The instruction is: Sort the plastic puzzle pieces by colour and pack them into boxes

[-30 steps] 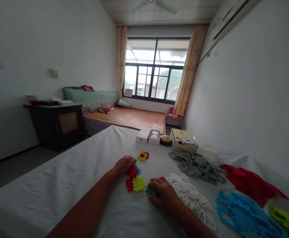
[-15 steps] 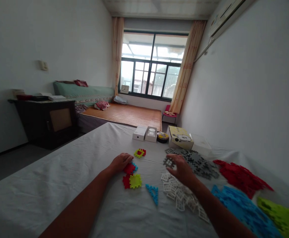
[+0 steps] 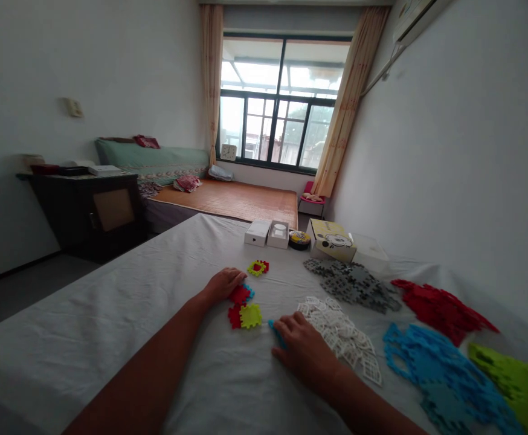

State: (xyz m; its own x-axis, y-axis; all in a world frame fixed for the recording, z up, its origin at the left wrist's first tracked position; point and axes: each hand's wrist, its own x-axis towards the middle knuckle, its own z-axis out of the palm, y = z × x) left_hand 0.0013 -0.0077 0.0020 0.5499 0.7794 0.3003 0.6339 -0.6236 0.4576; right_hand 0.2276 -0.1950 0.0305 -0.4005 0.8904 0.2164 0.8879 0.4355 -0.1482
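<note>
My left hand [image 3: 225, 284] rests on the cloth at the edge of a joined red and blue puzzle piece [image 3: 240, 293], its fingers stretched out and lying low. Just below lies a red piece joined to a yellow-green square piece [image 3: 251, 315]. Beyond the hand sits a small yellow-green and red piece [image 3: 258, 267]. My right hand [image 3: 298, 344] has its fingers closed over a blue triangular piece [image 3: 272, 324], most of which they cover. To its right spreads a heap of white lattice pieces [image 3: 343, 335].
Heaps of grey [image 3: 359, 287], red [image 3: 443, 311], blue [image 3: 449, 368] and yellow-green pieces [image 3: 513, 380] lie to the right. At the far edge stand a white box [image 3: 257, 232], an open box [image 3: 278, 234], a round tin [image 3: 299, 239] and a yellow carton [image 3: 331, 240].
My right hand has come away from the grey pieces, toward me and leftward, onto the blue triangular piece. My left hand keeps its place by the red and blue piece. The view has tilted down slightly.
</note>
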